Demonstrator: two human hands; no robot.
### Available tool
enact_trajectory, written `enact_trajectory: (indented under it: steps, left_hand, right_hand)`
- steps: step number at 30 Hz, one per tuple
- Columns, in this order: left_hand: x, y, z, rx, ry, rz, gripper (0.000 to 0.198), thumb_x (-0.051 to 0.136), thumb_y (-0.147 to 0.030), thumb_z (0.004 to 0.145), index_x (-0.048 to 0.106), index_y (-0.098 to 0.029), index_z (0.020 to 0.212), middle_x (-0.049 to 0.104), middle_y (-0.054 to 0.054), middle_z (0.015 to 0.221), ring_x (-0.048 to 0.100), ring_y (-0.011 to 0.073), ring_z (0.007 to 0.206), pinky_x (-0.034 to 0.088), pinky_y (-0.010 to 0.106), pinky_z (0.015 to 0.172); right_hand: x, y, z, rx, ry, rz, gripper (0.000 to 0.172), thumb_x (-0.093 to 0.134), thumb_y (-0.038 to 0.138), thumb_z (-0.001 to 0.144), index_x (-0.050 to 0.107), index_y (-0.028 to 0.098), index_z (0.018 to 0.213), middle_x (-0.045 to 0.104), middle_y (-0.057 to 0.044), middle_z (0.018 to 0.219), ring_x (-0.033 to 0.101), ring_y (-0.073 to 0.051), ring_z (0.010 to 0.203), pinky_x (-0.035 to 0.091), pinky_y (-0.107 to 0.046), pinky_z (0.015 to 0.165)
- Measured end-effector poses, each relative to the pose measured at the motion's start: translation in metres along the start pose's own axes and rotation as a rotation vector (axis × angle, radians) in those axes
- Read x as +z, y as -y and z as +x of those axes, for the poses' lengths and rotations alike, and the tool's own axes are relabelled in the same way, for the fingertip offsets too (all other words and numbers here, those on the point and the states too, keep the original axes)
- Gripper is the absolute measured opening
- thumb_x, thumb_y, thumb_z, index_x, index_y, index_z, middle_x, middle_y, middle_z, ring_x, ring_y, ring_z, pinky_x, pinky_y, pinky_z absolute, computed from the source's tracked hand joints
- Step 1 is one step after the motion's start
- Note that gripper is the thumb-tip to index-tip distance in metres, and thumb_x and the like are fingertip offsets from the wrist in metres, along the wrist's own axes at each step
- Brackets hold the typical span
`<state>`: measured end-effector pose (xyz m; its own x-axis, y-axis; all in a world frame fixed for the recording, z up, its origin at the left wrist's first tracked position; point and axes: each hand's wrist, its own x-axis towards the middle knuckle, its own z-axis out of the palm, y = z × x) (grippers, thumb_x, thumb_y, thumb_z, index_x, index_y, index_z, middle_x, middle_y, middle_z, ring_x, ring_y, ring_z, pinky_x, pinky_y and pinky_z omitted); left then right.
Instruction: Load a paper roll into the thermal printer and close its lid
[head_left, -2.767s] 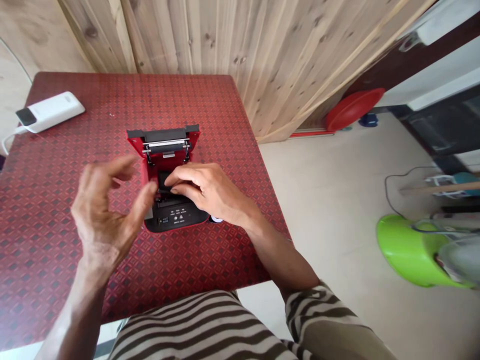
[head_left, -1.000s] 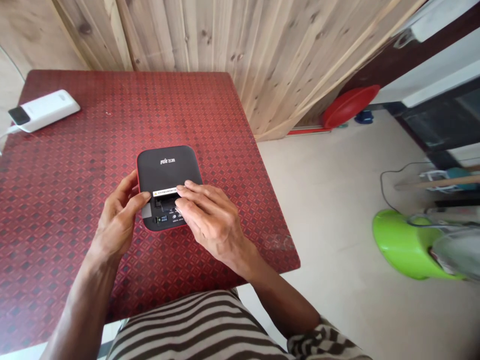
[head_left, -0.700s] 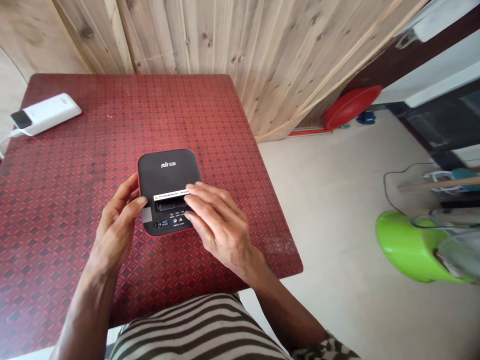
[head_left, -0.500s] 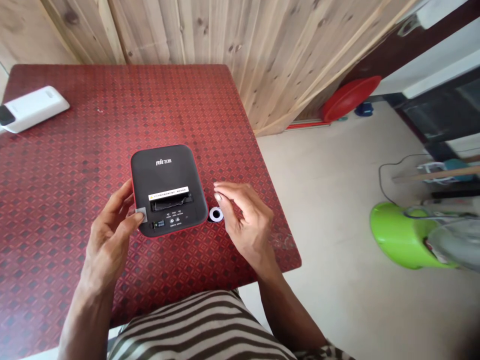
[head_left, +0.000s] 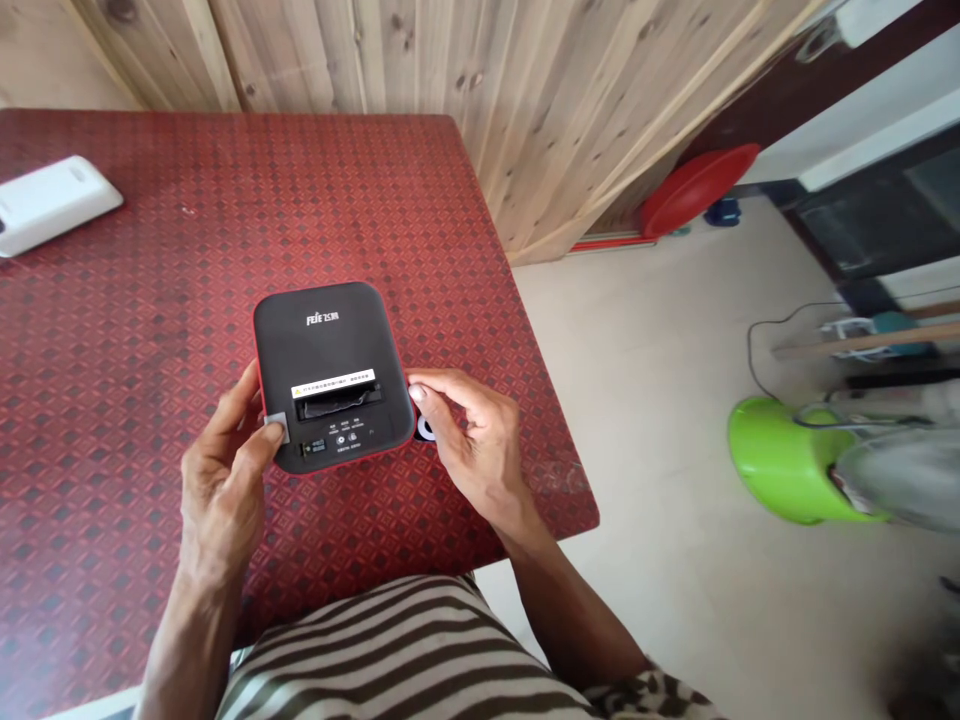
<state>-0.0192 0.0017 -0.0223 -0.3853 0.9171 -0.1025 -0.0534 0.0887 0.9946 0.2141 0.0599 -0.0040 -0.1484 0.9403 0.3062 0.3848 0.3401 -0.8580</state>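
Note:
A black receipt printer (head_left: 322,345) with a red rim and a white warning label lies between my hands. Its paper slot (head_left: 341,402) faces up, with dark crumpled-looking material inside. My left hand (head_left: 229,465) grips the lower left side, thumb on a grey square button (head_left: 276,428) at the corner, other fingers partly hidden beneath the edge. At the right side, my right hand (head_left: 472,430) has thumb and forefinger closed against the printer's edge. A small paper roll (head_left: 425,429), white with a dark core, sits beside the printer, partly covered by that hand.
The red patterned table (head_left: 322,210) meets a wooden plank wall behind. A white power bank-like device (head_left: 60,205) lies at the far left. On the floor to the right are a lime-green stool-like object (head_left: 780,465), cables and a red basin (head_left: 697,190).
My right hand has moved left, bringing its fingertips to the printer's right edge and covering more of the paper roll. The left hand keeps its grip. The view has shifted slightly.

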Motion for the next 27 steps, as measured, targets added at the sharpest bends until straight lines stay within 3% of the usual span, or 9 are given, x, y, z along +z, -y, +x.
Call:
enact_trajectory:
  steps: [7,15,21,27]
  left_hand:
    - [0.0,-0.001,0.002,0.002,-0.005,-0.013,0.048,0.081,-0.036,0.098,0.077,-0.042,0.146,0.076,-0.002,0.149,0.067,0.0301,0.146,0.053,0.05,0.128]
    - [0.0,-0.009,0.004,-0.062,0.029,-0.045,0.052,0.082,-0.031,0.096,0.077,-0.042,0.146,0.072,-0.003,0.156,0.059,0.0293,0.156,0.039,0.05,0.139]
    - [0.011,-0.019,0.002,-0.075,-0.018,-0.083,0.049,0.08,-0.027,0.095,0.079,-0.04,0.142,0.074,-0.003,0.153,0.06,0.028,0.155,0.038,0.05,0.139]
    - [0.014,-0.012,0.002,-0.07,-0.072,-0.07,0.05,0.078,-0.024,0.093,0.08,-0.036,0.141,0.077,0.001,0.148,0.064,0.0306,0.151,0.039,0.054,0.138]
  right_hand:
    - [0.006,-0.001,-0.001,0.016,-0.03,-0.006,0.018,0.066,0.023,0.108,0.085,0.026,0.108,0.089,-0.003,0.108,0.086,-0.02,0.098,0.071,-0.035,0.091]
    - [0.005,0.0,0.002,0.007,-0.031,0.055,0.016,0.068,0.02,0.107,0.084,0.025,0.106,0.089,-0.003,0.107,0.086,-0.018,0.098,0.07,-0.033,0.091]
    - [0.003,0.001,0.002,0.034,-0.02,0.052,0.017,0.068,0.02,0.106,0.085,0.024,0.106,0.09,-0.003,0.108,0.086,-0.018,0.098,0.07,-0.032,0.09]
    - [0.007,-0.001,-0.002,0.109,-0.053,0.092,0.017,0.07,0.027,0.106,0.086,0.024,0.107,0.09,-0.003,0.105,0.086,-0.018,0.094,0.068,-0.031,0.086]
